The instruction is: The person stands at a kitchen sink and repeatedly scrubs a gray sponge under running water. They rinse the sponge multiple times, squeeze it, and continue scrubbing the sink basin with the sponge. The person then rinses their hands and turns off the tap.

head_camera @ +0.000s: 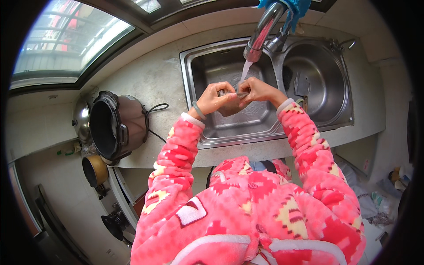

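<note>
My left hand [215, 97] and my right hand [260, 90] come together over the left basin [212, 71] of a stainless steel double sink. Between them they pinch the upper edge of a thin, wet, greyish-brown piece [231, 108], perhaps cloth or mesh; its material is not clear. It hangs down below my left fingers. A stream of water [245, 70] runs from the chrome faucet [254, 49] and falls just behind and between my hands. Shallow water spreads over the basin floor. A grey-green bangle [198, 110] circles my left wrist.
The round right basin [326, 78] holds a cleaver-like blade [301, 84] and a wooden handle [305, 103]. A blue cloth [299, 11] drapes over the faucet. Left stand a lidless electric pressure cooker [131, 122] with a black cord [155, 107], a metal lid [82, 116] and a golden pot [96, 170].
</note>
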`<action>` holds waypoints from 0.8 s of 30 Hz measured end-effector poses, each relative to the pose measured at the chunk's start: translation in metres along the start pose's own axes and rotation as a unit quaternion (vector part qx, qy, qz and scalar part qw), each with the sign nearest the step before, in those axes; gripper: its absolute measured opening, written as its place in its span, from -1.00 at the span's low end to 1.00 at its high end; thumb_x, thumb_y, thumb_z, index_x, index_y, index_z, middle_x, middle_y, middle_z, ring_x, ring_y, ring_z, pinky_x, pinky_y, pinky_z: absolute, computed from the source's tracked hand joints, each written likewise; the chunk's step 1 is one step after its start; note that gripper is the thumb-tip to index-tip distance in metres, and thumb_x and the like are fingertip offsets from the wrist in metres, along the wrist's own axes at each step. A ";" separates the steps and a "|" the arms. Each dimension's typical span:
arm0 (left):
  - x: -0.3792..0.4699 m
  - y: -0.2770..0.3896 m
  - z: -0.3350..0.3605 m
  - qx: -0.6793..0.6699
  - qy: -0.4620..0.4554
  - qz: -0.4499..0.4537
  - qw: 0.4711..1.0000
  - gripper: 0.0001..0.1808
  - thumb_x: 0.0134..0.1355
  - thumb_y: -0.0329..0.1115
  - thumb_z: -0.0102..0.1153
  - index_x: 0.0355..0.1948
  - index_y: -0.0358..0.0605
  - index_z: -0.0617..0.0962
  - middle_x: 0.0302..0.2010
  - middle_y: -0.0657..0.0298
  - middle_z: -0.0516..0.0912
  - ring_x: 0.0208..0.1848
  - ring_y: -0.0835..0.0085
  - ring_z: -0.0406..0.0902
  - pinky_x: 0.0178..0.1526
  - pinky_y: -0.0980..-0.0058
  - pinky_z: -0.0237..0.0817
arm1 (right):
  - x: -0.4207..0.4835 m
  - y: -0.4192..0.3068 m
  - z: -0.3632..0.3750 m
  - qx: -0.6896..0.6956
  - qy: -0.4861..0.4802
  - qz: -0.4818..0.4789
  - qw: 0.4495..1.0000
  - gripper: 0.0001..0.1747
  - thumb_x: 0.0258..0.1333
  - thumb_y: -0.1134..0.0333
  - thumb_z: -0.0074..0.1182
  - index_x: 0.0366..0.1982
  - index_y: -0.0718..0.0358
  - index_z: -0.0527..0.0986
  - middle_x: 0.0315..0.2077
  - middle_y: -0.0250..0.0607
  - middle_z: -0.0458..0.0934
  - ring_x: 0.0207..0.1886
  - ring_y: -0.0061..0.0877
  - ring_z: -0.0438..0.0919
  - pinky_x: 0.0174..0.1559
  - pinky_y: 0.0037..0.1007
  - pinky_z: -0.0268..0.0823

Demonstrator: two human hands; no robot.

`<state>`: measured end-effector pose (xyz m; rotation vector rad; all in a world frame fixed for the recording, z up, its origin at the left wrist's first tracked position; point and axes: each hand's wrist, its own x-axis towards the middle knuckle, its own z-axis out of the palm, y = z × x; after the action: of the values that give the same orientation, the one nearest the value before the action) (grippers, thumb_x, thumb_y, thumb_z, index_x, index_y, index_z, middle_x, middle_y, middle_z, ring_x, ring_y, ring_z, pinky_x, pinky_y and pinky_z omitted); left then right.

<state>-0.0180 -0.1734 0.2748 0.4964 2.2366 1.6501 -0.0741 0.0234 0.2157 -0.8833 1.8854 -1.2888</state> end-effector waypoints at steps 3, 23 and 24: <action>-0.002 -0.007 0.004 -0.084 0.051 -0.002 0.995 -0.86 0.06 -0.35 0.07 -0.53 -0.18 0.44 -0.52 0.43 0.33 -0.50 0.71 0.22 -0.47 0.71 0.05 | -0.002 0.020 -0.008 0.007 0.052 -0.052 0.997 -0.65 -0.48 0.25 0.34 -0.67 0.33 0.45 -0.73 -0.32 0.41 -0.62 -0.67 0.34 -0.55 -0.53 0.16; 0.024 -0.136 0.082 -0.548 0.105 -0.227 0.798 -0.69 0.19 -0.11 -0.13 -0.15 -0.05 0.41 -0.23 0.26 0.49 -0.23 0.42 0.43 -0.14 0.44 0.29 | 0.035 0.009 0.095 -0.091 0.425 0.121 0.892 -0.73 -0.25 0.19 0.01 -0.68 0.26 0.52 -0.63 -0.02 0.52 -0.48 -0.17 0.53 -0.40 -0.18 0.34; 0.021 -0.128 0.084 -0.486 0.182 -0.275 0.810 -0.71 0.19 -0.10 -0.13 -0.18 -0.02 0.42 -0.27 0.29 0.49 -0.28 0.43 0.44 -0.17 0.46 0.30 | 0.034 0.021 0.084 -0.053 0.455 0.190 0.868 -0.74 -0.24 0.21 -0.02 -0.70 0.25 0.52 -0.63 -0.02 0.52 -0.50 -0.16 0.53 -0.41 -0.14 0.33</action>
<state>-0.0100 -0.1277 0.1278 -0.7056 1.1823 2.2988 -0.0263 -0.0400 0.1667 0.1538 2.6762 -1.4733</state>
